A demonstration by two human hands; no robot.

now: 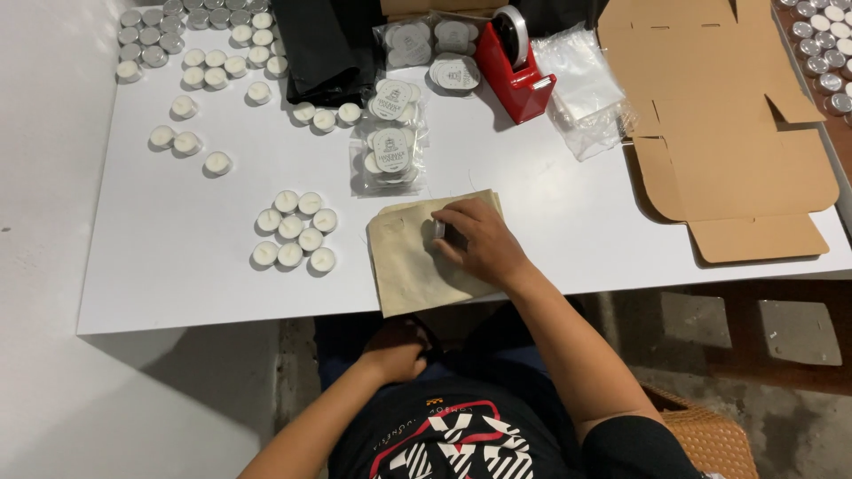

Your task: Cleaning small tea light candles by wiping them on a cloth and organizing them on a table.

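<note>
Cloth pouches, beige and stacked at lower centre of the white table, are pinned flat by the right hand, fingers pinching a tealight; left hand rests loosely curled, empty, below the edge.

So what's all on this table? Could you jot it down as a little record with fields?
Right hand: pressing on a beige cloth pouch at the table's near edge
Left hand: down in the lap, below the white table
Beside the pouch: cluster of tealight candles
Further back: bagged candles, red tape dispenser, clear plastic bags
Right side: flat cardboard box
</note>
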